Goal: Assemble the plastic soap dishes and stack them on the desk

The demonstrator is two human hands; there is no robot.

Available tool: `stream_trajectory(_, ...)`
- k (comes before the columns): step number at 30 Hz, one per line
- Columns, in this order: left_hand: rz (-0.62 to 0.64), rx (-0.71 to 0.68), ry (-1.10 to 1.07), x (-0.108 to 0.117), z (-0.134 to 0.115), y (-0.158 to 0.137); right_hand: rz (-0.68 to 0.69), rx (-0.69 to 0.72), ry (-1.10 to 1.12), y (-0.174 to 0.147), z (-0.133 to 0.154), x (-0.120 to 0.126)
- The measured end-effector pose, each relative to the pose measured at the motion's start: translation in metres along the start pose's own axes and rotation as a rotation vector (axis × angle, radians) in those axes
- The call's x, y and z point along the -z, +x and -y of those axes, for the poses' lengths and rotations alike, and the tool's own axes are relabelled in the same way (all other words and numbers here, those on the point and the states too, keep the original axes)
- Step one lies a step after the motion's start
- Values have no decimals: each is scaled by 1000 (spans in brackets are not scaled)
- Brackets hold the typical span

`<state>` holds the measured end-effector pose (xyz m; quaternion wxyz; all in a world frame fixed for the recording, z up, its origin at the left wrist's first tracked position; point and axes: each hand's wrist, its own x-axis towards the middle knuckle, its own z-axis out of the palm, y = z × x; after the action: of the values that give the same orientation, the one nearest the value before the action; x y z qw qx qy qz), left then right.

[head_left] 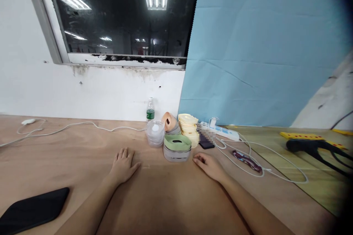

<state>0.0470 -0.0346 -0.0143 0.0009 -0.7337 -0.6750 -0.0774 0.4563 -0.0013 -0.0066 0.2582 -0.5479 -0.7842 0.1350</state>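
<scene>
My left hand [124, 167] lies flat on the wooden table, palm down with its fingers spread and nothing in it. On the other side, my right hand [210, 166] rests on its edge, fingers loosely bent with a gap between them, and no object shows in it. Close to its fingertips, apart from them, sits a stack of oval containers [177, 154] topped by a green lid-like piece [178, 141] with a dark slot. Behind stand stacked clear round plastic tubs [155, 134], a tipped orange piece with a dark hole [168, 121] and a stack of cream-coloured pieces [188, 126].
A water bottle [150, 110] stands by the wall. A dark phone-like object [206, 141] and a white power strip [220, 131] lie right, with a cable bundle [246, 161] nearer. At front left is a black flat object [34, 209]. A white cable [68, 125] crosses the back.
</scene>
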Motion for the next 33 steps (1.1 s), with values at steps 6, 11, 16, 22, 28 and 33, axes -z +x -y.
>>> stream_trajectory(6, 8, -1, 2, 1, 0, 0, -7, -4, 19, 0, -2, -1)
stream_trajectory(11, 14, -5, 4, -2, 2, 2, -16, -15, 40, 0, -5, -1)
stream_trajectory(16, 12, -4, 16, -4, 3, 2, -13, -15, 39, 0, -9, -1)
stream_trajectory(22, 13, -1, 16, -2, 2, 2, -21, -15, 26, -1, -9, -1)
stream_trajectory(28, 26, -16, 23, -1, 3, 2, -18, -6, 66, -3, -1, 2)
stream_trajectory(33, 26, -2, 30, -2, 2, 2, -192, -9, 87, -8, 5, 0)
